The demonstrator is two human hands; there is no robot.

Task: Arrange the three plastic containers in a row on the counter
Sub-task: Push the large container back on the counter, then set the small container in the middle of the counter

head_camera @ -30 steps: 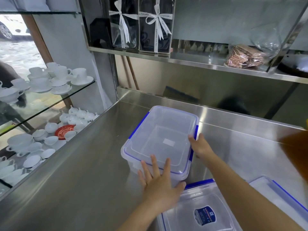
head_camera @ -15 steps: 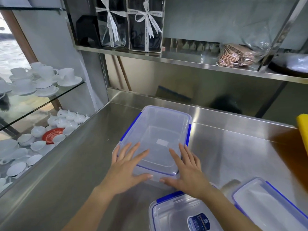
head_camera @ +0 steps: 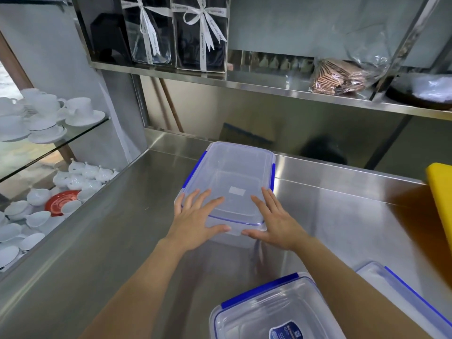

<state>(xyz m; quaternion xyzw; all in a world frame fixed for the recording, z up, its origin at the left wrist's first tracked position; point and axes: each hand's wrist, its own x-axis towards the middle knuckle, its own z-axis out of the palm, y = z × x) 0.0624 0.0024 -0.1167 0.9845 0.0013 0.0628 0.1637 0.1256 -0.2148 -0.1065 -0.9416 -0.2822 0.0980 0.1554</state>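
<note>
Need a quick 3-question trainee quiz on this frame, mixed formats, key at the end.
1. True or false: both hands, left hand and right hand, lie flat on the lid of the clear rectangular plastic container with blue clips.
2. How many clear plastic containers with blue trim are visible on the stainless steel counter?
3. Multiple choice: the flat yellow object is at the A) left edge B) right edge C) top shelf.

Key: 1 true. 2 three: the one under the hands, the labelled container nearest the camera, and the container at lower right. 3 B.
</note>
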